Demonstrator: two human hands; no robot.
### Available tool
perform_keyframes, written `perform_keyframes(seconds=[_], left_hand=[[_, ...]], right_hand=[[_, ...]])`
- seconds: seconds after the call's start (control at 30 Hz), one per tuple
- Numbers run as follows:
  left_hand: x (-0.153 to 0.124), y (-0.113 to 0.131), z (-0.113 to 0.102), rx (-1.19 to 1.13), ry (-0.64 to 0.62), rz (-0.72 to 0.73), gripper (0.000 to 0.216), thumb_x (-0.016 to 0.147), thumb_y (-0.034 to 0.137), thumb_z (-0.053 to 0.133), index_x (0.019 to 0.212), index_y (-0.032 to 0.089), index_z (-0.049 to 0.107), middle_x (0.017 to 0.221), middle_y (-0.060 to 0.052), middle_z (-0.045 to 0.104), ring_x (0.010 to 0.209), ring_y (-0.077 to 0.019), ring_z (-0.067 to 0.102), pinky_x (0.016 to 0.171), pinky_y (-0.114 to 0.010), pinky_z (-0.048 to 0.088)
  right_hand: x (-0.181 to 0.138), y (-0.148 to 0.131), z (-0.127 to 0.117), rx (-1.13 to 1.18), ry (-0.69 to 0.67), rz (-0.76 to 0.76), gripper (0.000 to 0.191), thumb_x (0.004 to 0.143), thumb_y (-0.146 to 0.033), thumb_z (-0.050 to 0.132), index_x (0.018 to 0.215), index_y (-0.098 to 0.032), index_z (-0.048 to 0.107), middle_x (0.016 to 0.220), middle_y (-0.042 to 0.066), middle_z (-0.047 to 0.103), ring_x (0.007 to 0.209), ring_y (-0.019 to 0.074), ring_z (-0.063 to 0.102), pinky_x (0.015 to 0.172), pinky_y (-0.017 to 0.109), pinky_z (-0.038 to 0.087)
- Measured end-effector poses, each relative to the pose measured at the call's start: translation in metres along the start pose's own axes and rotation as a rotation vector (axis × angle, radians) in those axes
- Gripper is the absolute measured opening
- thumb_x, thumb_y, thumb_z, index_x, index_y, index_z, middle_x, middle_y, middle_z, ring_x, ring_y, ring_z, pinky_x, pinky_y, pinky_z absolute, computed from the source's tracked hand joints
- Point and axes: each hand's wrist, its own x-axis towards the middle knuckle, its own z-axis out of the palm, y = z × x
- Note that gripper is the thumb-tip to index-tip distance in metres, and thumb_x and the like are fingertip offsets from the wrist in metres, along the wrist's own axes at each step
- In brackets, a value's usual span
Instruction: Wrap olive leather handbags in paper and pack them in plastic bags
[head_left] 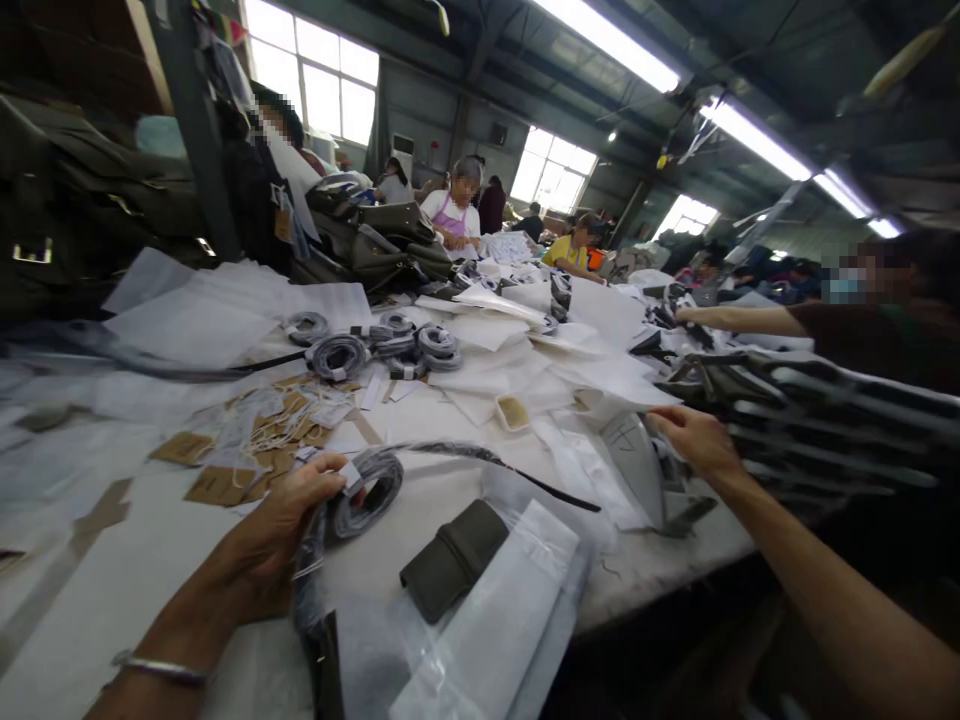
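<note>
My left hand (304,500) pinches a coiled strap (369,492) wrapped in clear plastic, with a small white label at the fingertips. A dark tail of the strap runs to the right over the white sheets. At the right, my right hand (696,440) has its fingers closed at the top of a grey tape dispenser (634,465); what they pinch is hidden. Between the hands and closer to me lie a dark olive flap-like piece (457,555) and a white packet (499,610) on clear plastic.
Several coiled straps (337,357) and brown cardboard tags (225,485) with white strings lie beyond my left hand. White sheets (517,370) and a small tray (512,412) fill the middle. Stacked dark bags (817,420) stand right; a co-worker's arm (742,319) reaches in there.
</note>
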Motion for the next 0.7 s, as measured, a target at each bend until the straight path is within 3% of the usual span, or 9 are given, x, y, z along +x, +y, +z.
perform_keyframes(seconds=[0.07,0.13,0.23,0.37,0.7], left_hand=[[0.002,0.0,-0.001,0.018,0.008,-0.008,0.041,0.063,0.033,0.082,0.093,0.018,0.057,0.075,0.001,0.069,0.061,-0.0137,0.063,0.058,-0.022,0.05],[0.005,0.001,-0.001,0.038,0.02,-0.007,0.039,0.065,0.036,0.081,0.092,0.02,0.058,0.075,0.002,0.07,0.061,-0.0132,0.063,0.059,-0.021,0.05],[0.007,0.001,0.001,0.07,0.063,-0.011,0.04,0.062,0.037,0.082,0.091,0.02,0.061,0.073,0.002,0.07,0.061,-0.0135,0.063,0.06,-0.022,0.049],[0.006,0.001,0.005,0.069,0.107,0.005,0.036,0.062,0.036,0.079,0.091,0.021,0.063,0.07,0.005,0.069,0.063,-0.0142,0.064,0.062,-0.023,0.05],[0.001,0.007,0.009,0.051,0.142,-0.014,0.034,0.063,0.027,0.076,0.094,0.022,0.062,0.07,0.005,0.072,0.063,-0.0142,0.065,0.063,-0.024,0.052]], right_hand=[[0.007,0.041,-0.021,-0.021,-0.012,0.191,0.015,0.065,-0.035,0.072,0.072,-0.022,0.074,0.082,0.01,0.074,0.096,0.0346,0.064,0.083,0.041,0.045],[0.003,0.071,-0.033,0.007,-0.08,0.321,0.018,0.061,-0.037,0.074,0.057,-0.021,0.069,0.072,0.013,0.071,0.089,0.0366,0.065,0.077,0.044,0.047],[-0.013,0.096,-0.034,0.163,-0.254,0.422,0.029,0.061,-0.048,0.074,0.056,-0.019,0.069,0.076,0.016,0.073,0.077,0.0307,0.066,0.07,0.042,0.051],[-0.03,0.106,-0.021,0.368,-0.344,0.478,0.03,0.052,-0.046,0.081,0.066,-0.02,0.073,0.085,0.013,0.074,0.077,0.0245,0.066,0.068,0.034,0.052],[-0.039,0.109,-0.008,0.596,-0.158,0.461,0.02,0.052,-0.037,0.078,0.061,-0.021,0.068,0.072,0.008,0.07,0.075,0.0227,0.065,0.072,0.035,0.053]])
